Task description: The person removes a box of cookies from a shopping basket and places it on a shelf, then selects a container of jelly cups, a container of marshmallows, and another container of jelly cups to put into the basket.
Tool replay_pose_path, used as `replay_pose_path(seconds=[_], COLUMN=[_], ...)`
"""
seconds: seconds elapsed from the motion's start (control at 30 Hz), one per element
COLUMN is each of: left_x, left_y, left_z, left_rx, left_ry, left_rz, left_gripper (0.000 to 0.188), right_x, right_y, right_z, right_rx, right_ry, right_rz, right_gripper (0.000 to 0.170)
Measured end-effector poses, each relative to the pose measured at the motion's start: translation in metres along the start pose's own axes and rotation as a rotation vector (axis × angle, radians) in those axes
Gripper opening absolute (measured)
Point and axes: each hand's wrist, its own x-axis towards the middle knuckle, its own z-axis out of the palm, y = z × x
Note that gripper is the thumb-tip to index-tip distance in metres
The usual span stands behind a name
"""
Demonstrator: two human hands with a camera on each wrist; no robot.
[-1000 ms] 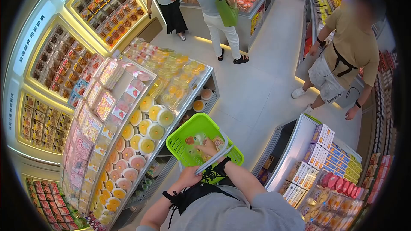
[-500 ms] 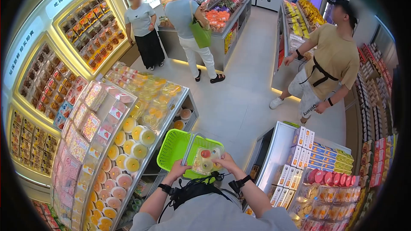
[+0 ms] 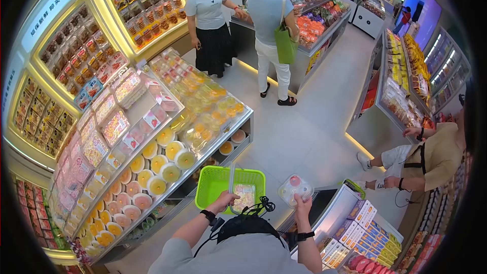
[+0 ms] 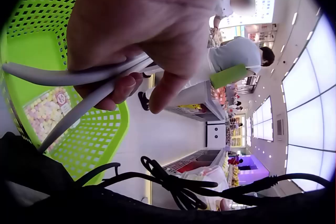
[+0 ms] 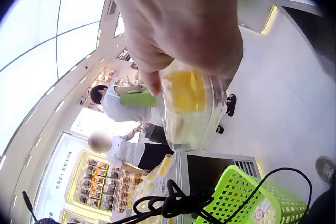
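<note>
My left hand (image 3: 223, 201) grips the pale grey handles (image 4: 79, 106) of a green shopping basket (image 3: 209, 187). Inside the basket lies a clear pack of pastel, marshmallow-like sweets (image 3: 245, 195) with a round label. Out to the basket's right, my right hand (image 3: 303, 207) holds a clear plastic pack (image 3: 295, 189) by its edge, thumb on one side. Round compartments show in that pack, one with red contents. From the right wrist view, a yellow filling shows through its wall, and the green basket stands apart below it.
Left of the basket stands a sloped display (image 3: 147, 172) of round fruit cups and boxed sweets. A counter of stacked boxes (image 3: 355, 233) is close on my right. Two people stand ahead by a bulk stand (image 3: 324, 45); another person (image 3: 431, 157) is at far right. Black cables (image 4: 178, 182) hang near my waist.
My right hand has come up out of the basket with the clear round-compartment pack and moved right, past the basket's rim. My left hand has stayed on the handle.
</note>
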Motion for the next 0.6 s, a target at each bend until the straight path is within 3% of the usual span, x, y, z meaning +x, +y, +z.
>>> replay_pose_path(seconds=[0.17,0.33,0.4,0.6], left_x=[0.025,0.019,0.012,-0.062], left_y=[-0.001,-0.001,-0.006,-0.076], left_z=[-0.004,-0.001,-0.003,0.003], left_rx=[-0.054,-0.126,-0.193,-0.59], left_ry=[0.065,0.256,0.348,0.689], left_rz=[-0.029,0.016,0.022,0.068], left_gripper=[0.015,0.016,0.017,0.024], right_x=[0.055,0.102,0.118,0.162], right_y=[-0.046,-0.068,-0.068,-0.062], right_z=[0.011,0.039,0.058,0.139], right_rx=[0.02,0.055,0.065,-0.112], right_ry=[-0.035,-0.128,-0.168,-0.686], right_rz=[-0.044,0.004,0.112,0.341], right_gripper=[0.048,0.047,0.048,0.046])
